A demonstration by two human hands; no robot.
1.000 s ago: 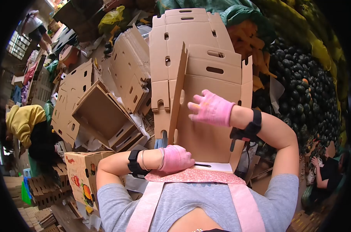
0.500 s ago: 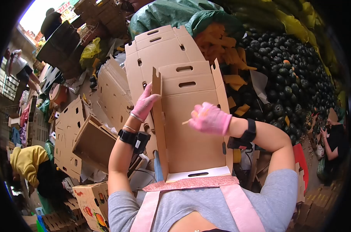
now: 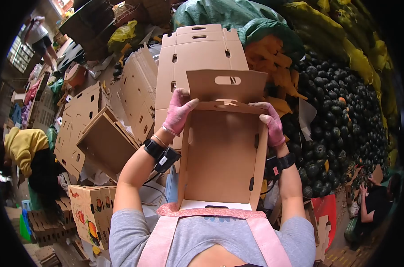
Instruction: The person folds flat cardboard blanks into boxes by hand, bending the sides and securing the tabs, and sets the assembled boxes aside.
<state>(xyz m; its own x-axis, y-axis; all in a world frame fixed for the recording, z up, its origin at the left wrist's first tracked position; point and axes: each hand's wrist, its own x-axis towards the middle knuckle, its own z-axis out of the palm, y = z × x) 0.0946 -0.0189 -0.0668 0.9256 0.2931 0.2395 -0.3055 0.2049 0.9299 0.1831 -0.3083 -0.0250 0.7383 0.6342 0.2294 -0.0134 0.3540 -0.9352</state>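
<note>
A brown cardboard box (image 3: 222, 164) lies in front of my body, its near end against my apron. Both side walls are raised, and the far end panel (image 3: 197, 84) with an oval hand slot stands up with its upper part tilted away. My left hand (image 3: 177, 116), in a pink glove, grips the far left corner, thumb and fingers around the cardboard. At the far right corner my right hand (image 3: 273, 124), also pink-gloved, is closed on the wall and folded panel; some of its fingertips are hidden behind the cardboard.
Flat cardboard blanks (image 3: 193, 51) are stacked beyond the box. A large heap of dark green squashes (image 3: 326, 120) lies to the right. More cardboard (image 3: 108, 147) and a printed carton (image 3: 93, 213) stand at left. Other people (image 3: 26, 147) are on both sides.
The far end panel has been folded up from lying flat. My right hand moved from above the box to its far right corner; the left stays at the far left corner.
</note>
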